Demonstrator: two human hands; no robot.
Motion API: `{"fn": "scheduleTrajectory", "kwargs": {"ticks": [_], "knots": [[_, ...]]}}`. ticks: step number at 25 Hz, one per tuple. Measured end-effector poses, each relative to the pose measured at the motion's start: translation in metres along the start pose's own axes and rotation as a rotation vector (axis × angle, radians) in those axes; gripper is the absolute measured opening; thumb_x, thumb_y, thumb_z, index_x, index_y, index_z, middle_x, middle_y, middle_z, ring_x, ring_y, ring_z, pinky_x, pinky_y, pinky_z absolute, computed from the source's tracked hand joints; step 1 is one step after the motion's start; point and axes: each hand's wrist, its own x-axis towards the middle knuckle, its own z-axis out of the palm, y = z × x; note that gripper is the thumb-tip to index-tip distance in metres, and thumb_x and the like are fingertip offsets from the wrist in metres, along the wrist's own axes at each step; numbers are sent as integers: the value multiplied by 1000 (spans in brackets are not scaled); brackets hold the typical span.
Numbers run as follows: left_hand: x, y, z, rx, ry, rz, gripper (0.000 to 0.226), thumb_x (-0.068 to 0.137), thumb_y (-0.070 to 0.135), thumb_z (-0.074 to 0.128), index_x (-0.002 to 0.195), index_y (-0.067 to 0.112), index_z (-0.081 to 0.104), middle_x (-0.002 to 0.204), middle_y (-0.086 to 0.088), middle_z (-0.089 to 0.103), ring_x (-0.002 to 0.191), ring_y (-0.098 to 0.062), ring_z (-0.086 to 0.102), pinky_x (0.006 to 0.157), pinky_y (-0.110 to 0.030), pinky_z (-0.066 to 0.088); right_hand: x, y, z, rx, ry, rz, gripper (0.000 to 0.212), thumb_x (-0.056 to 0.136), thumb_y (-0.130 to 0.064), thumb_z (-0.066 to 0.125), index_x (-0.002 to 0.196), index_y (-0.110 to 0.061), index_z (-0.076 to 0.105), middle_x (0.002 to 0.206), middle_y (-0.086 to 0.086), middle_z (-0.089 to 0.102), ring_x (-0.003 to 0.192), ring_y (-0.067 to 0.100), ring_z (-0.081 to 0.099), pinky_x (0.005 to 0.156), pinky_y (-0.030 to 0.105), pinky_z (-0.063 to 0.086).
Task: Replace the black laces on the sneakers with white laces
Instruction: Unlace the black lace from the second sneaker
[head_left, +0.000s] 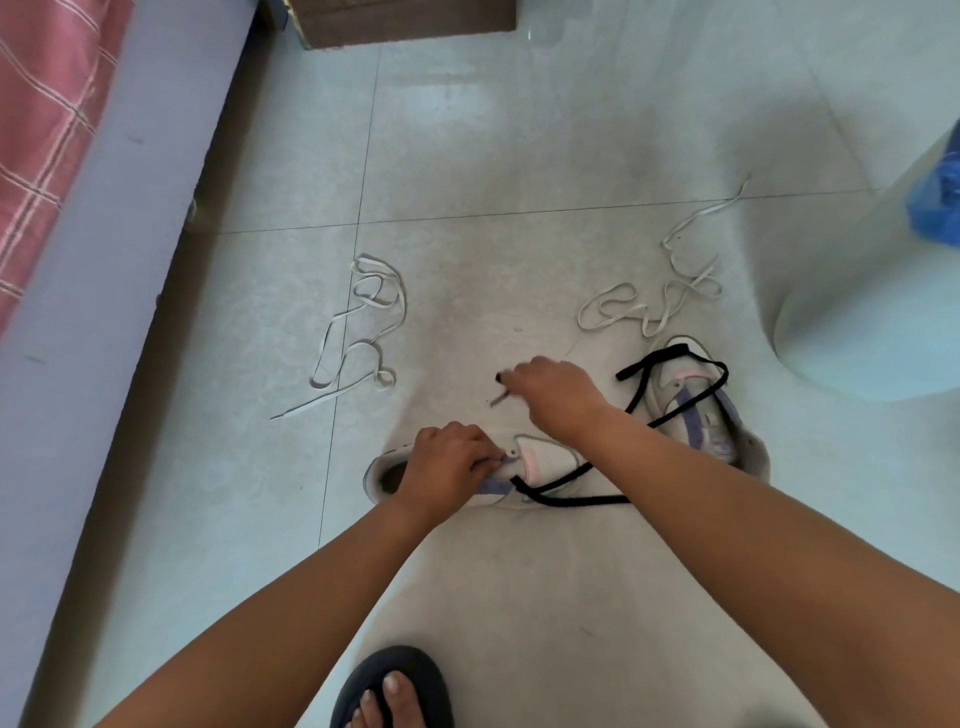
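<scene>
Two white sneakers with purple and pink trim lie on the tiled floor. My left hand (451, 460) grips the near sneaker (545, 462) at its lace eyelets. My right hand (553, 392) is raised just beyond it and pinches the tip of a black lace (576, 500), which runs from that shoe in a loop under my right forearm. The second sneaker (701, 410) lies to the right, with a black lace (675, 395) hanging loose across it. Two white laces lie loose on the floor, one at the left (363, 338) and one at the right (660, 296).
A bed with a purple side (104, 234) and pink checked cover runs along the left. A brown box (405, 21) stands at the back. A blue object (935, 202) sits at the right edge. My foot in a dark slipper (395, 686) is at the bottom.
</scene>
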Motion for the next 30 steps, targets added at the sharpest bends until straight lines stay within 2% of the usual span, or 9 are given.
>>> {"fn": "scheduleTrajectory", "kwargs": {"ticks": [3, 6, 11, 13, 17, 21, 25, 28, 30], "knots": [[-12, -1, 6, -12, 62, -1, 27, 95, 39, 49, 113, 31, 67, 115, 15, 62, 108, -8, 52, 88, -27, 31, 16, 22, -20, 357, 186, 394, 26, 98, -12, 40, 122, -14, 49, 106, 9, 61, 100, 28, 56, 67, 32, 35], [-11, 4, 6, -84, 124, -72, 23, 95, 36, 51, 109, 29, 68, 109, 12, 64, 104, -11, 53, 85, -30, 33, 4, 24, -23, 610, 46, 373, 58, 98, -26, 45, 149, -22, 17, 113, 6, 57, 103, 25, 56, 78, 35, 43], [-19, 7, 7, -126, 297, -75, 32, 90, 35, 59, 118, 20, 62, 113, 5, 62, 109, -14, 53, 93, -32, 31, -60, -6, 11, 244, 33, -3, 32, 92, -35, 56, 111, -9, 56, 110, 9, 57, 100, 29, 55, 77, 38, 42], [-28, 6, 13, -66, 288, 15, 43, 81, 38, 68, 119, 18, 61, 114, 2, 61, 108, -18, 55, 93, -37, 35, -79, -18, 26, 190, 136, 66, 35, 90, -39, 59, 100, -6, 60, 100, 11, 60, 92, 32, 58, 72, 40, 42], [-30, 3, 17, 56, 226, 51, 50, 72, 31, 76, 119, 17, 62, 113, -1, 62, 104, -25, 59, 87, -40, 40, -84, -36, 48, 239, -209, 320, 44, 95, -50, 40, 118, -14, 52, 120, 5, 53, 115, 24, 45, 89, 35, 35], [-29, 6, 17, 66, 219, 27, 50, 73, 30, 76, 119, 17, 62, 115, -1, 62, 104, -24, 58, 86, -38, 40, -81, -37, 43, 582, -128, 449, 17, 91, -28, 52, 93, -13, 59, 103, 6, 54, 99, 22, 48, 80, 31, 39], [-29, 7, 17, 76, 295, 60, 51, 62, 23, 83, 109, 14, 66, 104, -2, 65, 93, -27, 63, 78, -41, 45, -70, -29, -13, 1395, -322, 393, 16, 86, -15, 54, 71, -14, 59, 77, 6, 55, 75, 16, 48, 63, 26, 39], [-30, 7, 17, 76, 298, 60, 49, 64, 23, 82, 110, 13, 66, 105, -3, 65, 94, -27, 63, 79, -41, 45, -43, -5, -60, 1760, -108, 333, 24, 94, -32, 47, 95, -20, 68, 100, -2, 69, 97, 11, 58, 78, 29, 45], [-31, 7, 17, 89, 296, 54, 49, 64, 24, 82, 109, 12, 66, 106, -4, 65, 94, -27, 63, 80, -41, 45, -32, 6, -68, 1296, 140, 376, 34, 98, -36, 42, 99, -13, 68, 105, 4, 67, 92, 10, 59, 78, 29, 45]]}}
